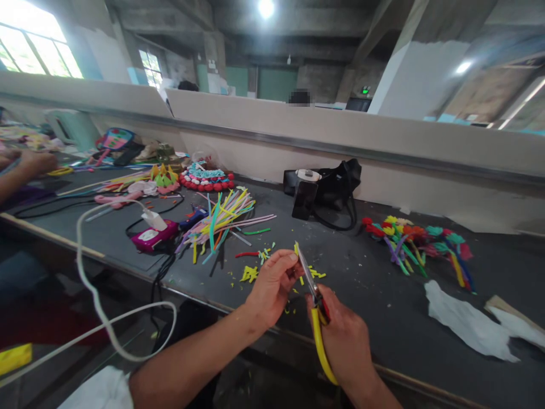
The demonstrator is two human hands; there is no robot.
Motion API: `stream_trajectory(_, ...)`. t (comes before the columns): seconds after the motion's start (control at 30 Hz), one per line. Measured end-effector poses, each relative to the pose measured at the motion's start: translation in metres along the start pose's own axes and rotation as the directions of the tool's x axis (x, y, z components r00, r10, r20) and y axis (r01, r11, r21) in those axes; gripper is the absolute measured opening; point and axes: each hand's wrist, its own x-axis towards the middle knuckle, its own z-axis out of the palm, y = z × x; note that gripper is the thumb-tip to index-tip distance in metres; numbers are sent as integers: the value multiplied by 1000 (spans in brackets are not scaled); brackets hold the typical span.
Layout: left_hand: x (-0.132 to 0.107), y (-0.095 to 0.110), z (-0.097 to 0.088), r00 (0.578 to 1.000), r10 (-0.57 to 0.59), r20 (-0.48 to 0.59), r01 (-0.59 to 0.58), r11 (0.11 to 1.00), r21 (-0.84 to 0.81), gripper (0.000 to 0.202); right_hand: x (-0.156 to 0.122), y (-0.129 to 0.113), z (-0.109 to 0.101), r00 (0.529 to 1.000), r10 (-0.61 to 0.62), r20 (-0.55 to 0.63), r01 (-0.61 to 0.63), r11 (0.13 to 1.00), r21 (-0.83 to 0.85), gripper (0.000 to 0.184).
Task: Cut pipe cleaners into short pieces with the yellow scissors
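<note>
My right hand (347, 335) is closed round the yellow handles of a pair of scissors (317, 335), whose blades point up and away from me. My left hand (275, 284) pinches a short yellow pipe cleaner (296, 249) beside the blade tips; most of it is hidden by the fingers. Small cut yellow pieces (249, 274) lie on the table to the left of my left hand, with more behind the scissors. Just past that hand are light green snippets (264, 254) and a red pipe cleaner (247, 255).
A pile of coloured pipe cleaners (225, 218) lies left of centre, near a purple power strip (155, 236) with a white cable. Behind are a phone (304, 200) and black bag (340, 184). Pipe-cleaner flowers (409, 236) lie right. Another person's hand (36, 165) shows far left.
</note>
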Motion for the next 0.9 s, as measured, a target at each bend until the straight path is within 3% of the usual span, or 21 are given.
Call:
stream_trajectory(0.17, 2, 2, -2, 1000, -16, 17, 15, 1000, 16, 10, 6, 1, -5, 995, 96, 28, -100, 975, 201, 22)
stream_trajectory(0.3, -1, 4, -3, 990, -101, 95, 92, 991, 99, 10, 10, 3, -15, 987, 158, -2, -146, 918, 368, 23)
stream_trajectory(0.47, -10, -1, -6, 915, -344, 209, 278, 915, 291, 3, 11, 6, -26, 978, 209, -23, -163, 821, 547, 33)
stream_trajectory(0.57, -13, -7, -9, 884, -412, 220, 332, 886, 323, 3, 9, 10, -25, 981, 192, 17, -159, 756, 635, 35)
stream_trajectory(0.77, -12, -9, -11, 873, -437, 217, 341, 864, 370, 3, 6, 9, -22, 979, 204, -25, -143, 761, 633, 30)
stream_trajectory(0.9, -11, -9, -11, 866, -447, 223, 352, 863, 363, 2, 8, 8, -23, 978, 211, 7, -166, 748, 643, 30)
